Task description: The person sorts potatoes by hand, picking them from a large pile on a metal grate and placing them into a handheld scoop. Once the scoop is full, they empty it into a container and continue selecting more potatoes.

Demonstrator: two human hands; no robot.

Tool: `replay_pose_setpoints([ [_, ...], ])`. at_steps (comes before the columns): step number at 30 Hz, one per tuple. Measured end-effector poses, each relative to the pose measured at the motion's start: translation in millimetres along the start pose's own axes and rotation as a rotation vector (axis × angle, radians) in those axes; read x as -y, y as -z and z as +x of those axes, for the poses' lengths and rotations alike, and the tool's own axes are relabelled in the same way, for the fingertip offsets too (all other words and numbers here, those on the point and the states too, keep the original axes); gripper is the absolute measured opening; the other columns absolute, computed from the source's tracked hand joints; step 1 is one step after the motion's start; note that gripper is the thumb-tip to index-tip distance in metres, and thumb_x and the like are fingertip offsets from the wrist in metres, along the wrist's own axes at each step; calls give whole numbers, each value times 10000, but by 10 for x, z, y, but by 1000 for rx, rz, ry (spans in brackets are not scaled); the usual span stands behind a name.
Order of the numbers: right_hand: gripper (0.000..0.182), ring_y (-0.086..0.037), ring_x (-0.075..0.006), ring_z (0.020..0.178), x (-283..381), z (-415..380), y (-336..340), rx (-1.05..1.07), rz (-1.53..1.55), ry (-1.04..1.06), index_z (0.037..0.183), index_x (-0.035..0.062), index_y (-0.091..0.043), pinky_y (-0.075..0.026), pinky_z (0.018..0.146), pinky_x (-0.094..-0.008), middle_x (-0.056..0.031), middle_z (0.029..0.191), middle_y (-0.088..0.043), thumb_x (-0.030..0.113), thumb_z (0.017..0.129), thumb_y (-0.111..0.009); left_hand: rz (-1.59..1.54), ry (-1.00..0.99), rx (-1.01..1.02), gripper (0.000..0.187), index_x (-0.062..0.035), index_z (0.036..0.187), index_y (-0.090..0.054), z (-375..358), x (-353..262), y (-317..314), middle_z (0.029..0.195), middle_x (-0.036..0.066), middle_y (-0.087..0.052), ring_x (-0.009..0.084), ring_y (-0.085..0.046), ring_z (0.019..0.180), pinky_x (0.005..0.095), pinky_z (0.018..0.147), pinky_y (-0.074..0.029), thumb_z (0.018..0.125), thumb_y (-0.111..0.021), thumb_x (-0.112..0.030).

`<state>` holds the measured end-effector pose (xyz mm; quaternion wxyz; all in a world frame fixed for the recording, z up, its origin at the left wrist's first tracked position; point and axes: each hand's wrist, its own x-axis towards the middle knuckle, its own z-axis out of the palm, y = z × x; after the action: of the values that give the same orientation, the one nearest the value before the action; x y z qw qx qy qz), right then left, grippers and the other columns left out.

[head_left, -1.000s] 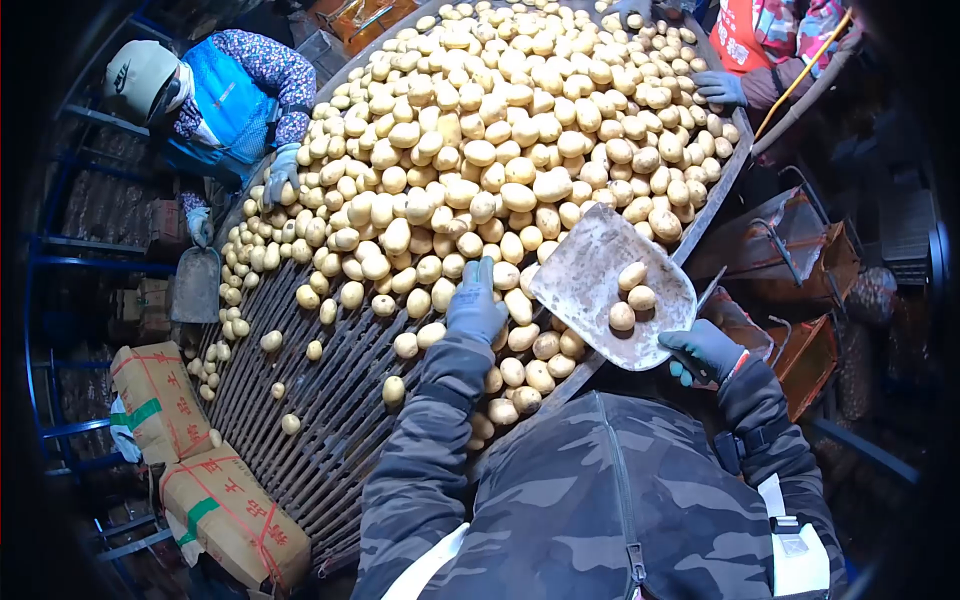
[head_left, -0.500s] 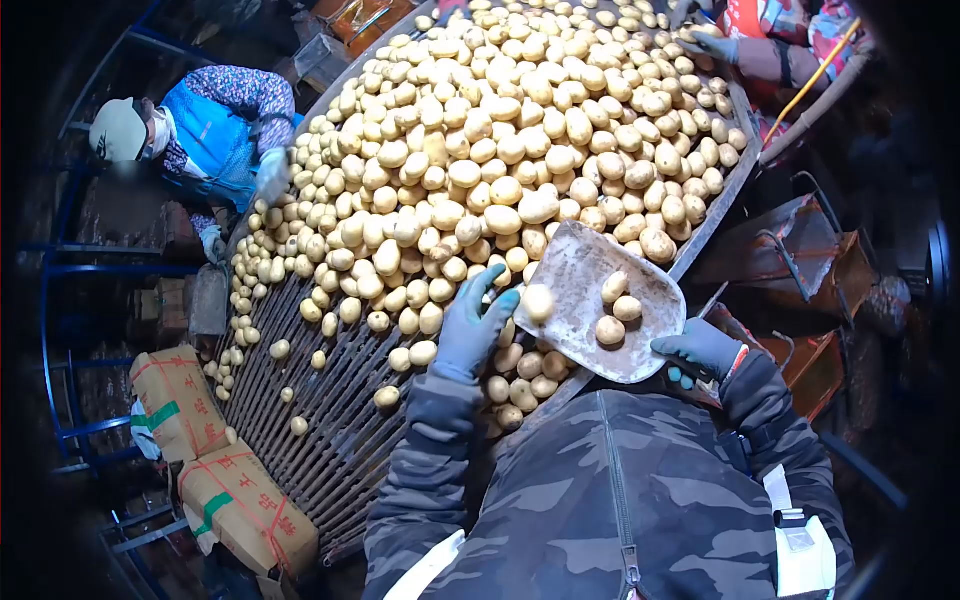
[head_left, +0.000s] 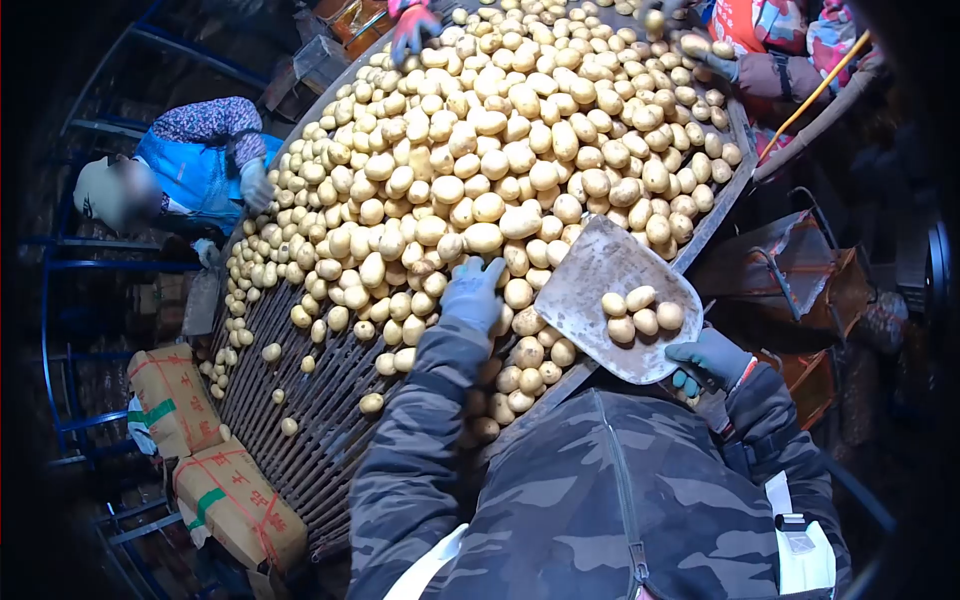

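My right hand (head_left: 712, 360), in a grey-blue glove, is closed around the handle end of a worn metal scoop (head_left: 598, 262). Several potatoes (head_left: 645, 314) lie in the scoop near its handle side. The scoop is held at the near right edge of a large potato heap (head_left: 440, 160), partly over it. My left hand (head_left: 470, 295), gloved alike, reaches onto the lower part of the heap, left of the scoop. Its fingers are stretched out and apart, touching potatoes; the fingertips are partly hidden among them.
The heap rests on a slatted metal sorting table (head_left: 300, 400) with a raised rim (head_left: 725, 215). Two cardboard boxes (head_left: 240, 505) stand at lower left. A co-worker in blue (head_left: 190, 170) is at left; other workers' gloved hands (head_left: 413, 32) are at the far side. Metal bins (head_left: 780, 265) stand at right.
A potato that was in the air over the scoop's edge is gone, and the scoop holds more potatoes. My left hand has moved onto the heap. Another worker's hand has appeared at the top.
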<state>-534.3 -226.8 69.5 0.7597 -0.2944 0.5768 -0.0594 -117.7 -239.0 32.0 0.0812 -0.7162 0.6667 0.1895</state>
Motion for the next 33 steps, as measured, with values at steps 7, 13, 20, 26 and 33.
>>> replay_pose_setpoints([
  [7, 159, -622, -134, 516, -36, 81, 153, 39, -113, -53, 1003, 18, -720, -494, 443, -274, -58, 701, -688, 171, 965, -705, 148, 39, 64, 567, -273, 1391, -516, 120, -44, -1, 1277, 138, -554, 373, -622, 1137, 491, 934, -552, 877, -686, -105],
  [13, 167, -612, -145, 493, 6, 16, 86, 34, -76, -10, 1015, 20, -703, -479, 418, -280, -74, 683, -678, 182, 980, -685, 18, -12, -46, 561, -243, 1369, -549, -81, 132, -142, 1217, 150, -592, 389, -632, 1111, 495, 916, -543, 849, -726, -127],
  [20, 194, -618, -142, 499, -38, 63, 70, 52, -55, -58, 1057, 22, -700, -497, 440, -278, -55, 692, -682, 197, 973, -707, 20, 20, -92, 544, -261, 1414, -534, -69, 63, -305, 1169, 138, -611, 366, -640, 1088, 497, 925, -540, 900, -680, -156],
  [26, 215, -610, -102, 555, 3, -99, -141, -112, 88, -48, 1166, 79, -681, -489, 447, -263, -28, 779, -690, 146, 962, -703, -12, 43, 59, 510, -269, 1390, -536, 38, 138, -247, 1215, 154, -614, 368, -651, 1125, 483, 948, -539, 910, -692, -195],
  [33, 152, -582, -139, 455, -115, 26, -71, -45, -31, 49, 1024, 5, -698, -446, 380, -288, -56, 657, -656, 142, 957, -695, -775, 72, -65, 604, -191, 1452, -547, -158, 439, -258, 1275, 134, -644, 284, -657, 1137, 386, 1001, -537, 888, -734, -83],
])
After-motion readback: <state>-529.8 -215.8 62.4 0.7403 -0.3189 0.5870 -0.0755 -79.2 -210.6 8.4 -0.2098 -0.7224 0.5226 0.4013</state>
